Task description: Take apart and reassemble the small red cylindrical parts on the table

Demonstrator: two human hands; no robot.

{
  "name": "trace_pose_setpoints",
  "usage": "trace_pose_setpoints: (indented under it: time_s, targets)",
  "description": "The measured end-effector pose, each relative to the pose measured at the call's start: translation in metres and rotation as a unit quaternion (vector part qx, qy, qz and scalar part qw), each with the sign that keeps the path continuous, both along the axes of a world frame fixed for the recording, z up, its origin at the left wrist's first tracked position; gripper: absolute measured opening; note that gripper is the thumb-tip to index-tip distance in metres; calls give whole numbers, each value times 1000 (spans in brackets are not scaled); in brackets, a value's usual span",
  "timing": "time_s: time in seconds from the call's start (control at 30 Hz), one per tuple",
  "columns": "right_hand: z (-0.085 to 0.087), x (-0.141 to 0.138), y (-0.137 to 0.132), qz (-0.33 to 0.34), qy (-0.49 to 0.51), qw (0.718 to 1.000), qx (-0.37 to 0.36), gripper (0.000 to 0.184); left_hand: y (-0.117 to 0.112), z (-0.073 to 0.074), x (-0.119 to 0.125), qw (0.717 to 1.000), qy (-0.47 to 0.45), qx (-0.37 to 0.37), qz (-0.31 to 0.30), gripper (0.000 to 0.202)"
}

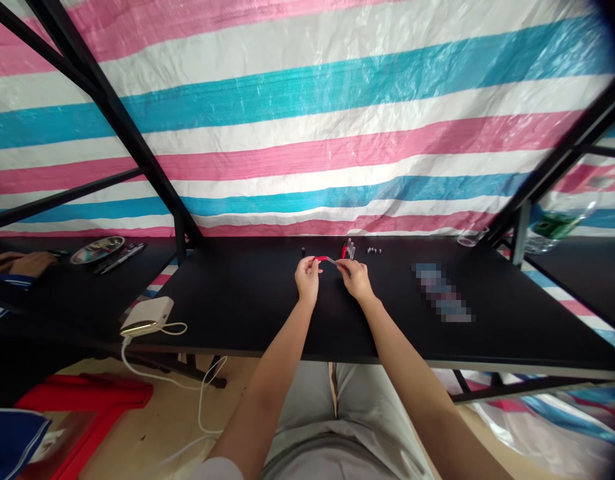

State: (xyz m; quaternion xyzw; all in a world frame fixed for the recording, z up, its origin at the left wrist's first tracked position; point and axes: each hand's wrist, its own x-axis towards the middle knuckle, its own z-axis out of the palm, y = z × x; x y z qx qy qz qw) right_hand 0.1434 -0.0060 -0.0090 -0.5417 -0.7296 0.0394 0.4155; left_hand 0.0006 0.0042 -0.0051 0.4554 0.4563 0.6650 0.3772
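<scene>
Both my hands meet over the middle of a black table. My left hand is closed in a pinch on a small red pen part. My right hand is closed on a thin grey piece that points toward the red part; the two pieces almost touch. Just behind my hands stands a cluster of small red and clear pen parts, with several tiny dark bits to its right and a small black piece to its left.
A white power bank with a cable lies at the table's left front corner. A blurred patch sits on the right. A clear dish stands far right. Another person's hands, a metal tray and pens are on the left table.
</scene>
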Motion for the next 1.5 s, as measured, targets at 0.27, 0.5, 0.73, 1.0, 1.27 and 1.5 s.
trace_pose_setpoints:
  time_s: [0.27,0.5,0.73,1.0,1.27,1.5]
  targets:
    - [-5,-2,6,12,31,999,5,23,-2,-3,2,991,114,0,-76,32]
    - [-4,-4,1,12,-33,999,-22,22,-5,3,4,994,55,-54,-76,24]
    - [-2,-16,14,-18,30,996,-80,17,3,6,-15,998,6,-30,54,26]
    - [14,-56,49,-59,52,975,-210,10,4,-1,-32,989,-9,-57,138,20]
    - [14,-79,66,-86,-27,971,-223,13,3,-3,-30,988,16,-48,146,17]
    - [12,-81,68,-100,-60,966,-231,17,5,-5,-29,989,5,-43,140,17]
